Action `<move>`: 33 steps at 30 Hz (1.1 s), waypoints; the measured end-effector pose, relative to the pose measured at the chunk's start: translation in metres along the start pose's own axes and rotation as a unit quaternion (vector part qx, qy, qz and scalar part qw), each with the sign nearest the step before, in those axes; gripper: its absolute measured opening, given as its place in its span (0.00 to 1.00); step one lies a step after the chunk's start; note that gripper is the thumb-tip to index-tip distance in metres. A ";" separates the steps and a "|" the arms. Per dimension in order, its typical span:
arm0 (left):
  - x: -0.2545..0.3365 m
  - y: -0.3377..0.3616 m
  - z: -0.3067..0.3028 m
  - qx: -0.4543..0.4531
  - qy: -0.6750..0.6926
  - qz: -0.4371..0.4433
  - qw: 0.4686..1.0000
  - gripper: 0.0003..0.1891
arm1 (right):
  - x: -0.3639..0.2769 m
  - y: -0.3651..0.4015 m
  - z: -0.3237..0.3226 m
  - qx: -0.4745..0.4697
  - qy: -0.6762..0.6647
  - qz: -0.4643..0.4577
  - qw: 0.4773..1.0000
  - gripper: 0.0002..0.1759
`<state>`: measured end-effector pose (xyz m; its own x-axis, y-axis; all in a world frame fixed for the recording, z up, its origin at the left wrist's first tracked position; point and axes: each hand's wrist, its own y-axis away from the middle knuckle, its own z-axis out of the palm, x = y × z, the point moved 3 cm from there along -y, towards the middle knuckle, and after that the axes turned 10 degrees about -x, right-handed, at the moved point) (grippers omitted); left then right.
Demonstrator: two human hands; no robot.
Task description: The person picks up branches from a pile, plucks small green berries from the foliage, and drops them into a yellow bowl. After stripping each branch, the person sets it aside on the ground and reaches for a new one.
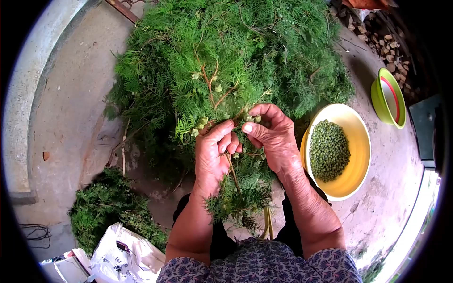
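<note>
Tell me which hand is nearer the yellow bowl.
Right. The right hand sits just left of the yellow bowl, near its rim; the left hand is farther left, across the sprig both hands grip.

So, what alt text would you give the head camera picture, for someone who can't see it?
A left hand and a right hand pinch a leafy sprig over a big pile of green branches. At right a yellow bowl holds small green seeds; a green bowl sits beyond it.

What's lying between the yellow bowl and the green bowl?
Nothing: in the head view, only bare concrete floor separates the yellow bowl from the green bowl.
</note>
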<state>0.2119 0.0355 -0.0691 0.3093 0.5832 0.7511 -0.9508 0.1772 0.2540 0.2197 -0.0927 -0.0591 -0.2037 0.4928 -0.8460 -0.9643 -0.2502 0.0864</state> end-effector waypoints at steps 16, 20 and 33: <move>0.003 0.004 -0.001 0.017 0.025 0.007 1.000 0.23 | -0.011 -0.006 -0.029 0.130 -0.076 -0.004 0.989 0.03; -0.002 0.002 -0.002 -0.032 0.072 -0.017 0.997 0.23 | -0.005 -0.011 -0.021 -0.002 -0.211 0.065 0.975 0.07; -0.004 0.001 -0.007 -0.141 0.072 -0.028 0.987 0.24 | -0.018 -0.010 -0.025 0.067 -0.025 -0.038 0.997 0.02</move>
<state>0.2092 0.0388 -0.0760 0.3752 0.6693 0.6413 -0.9049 0.4144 0.0970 0.2371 -0.1200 -0.0586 -0.1334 0.5482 -0.8256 -0.9906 -0.0988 0.0945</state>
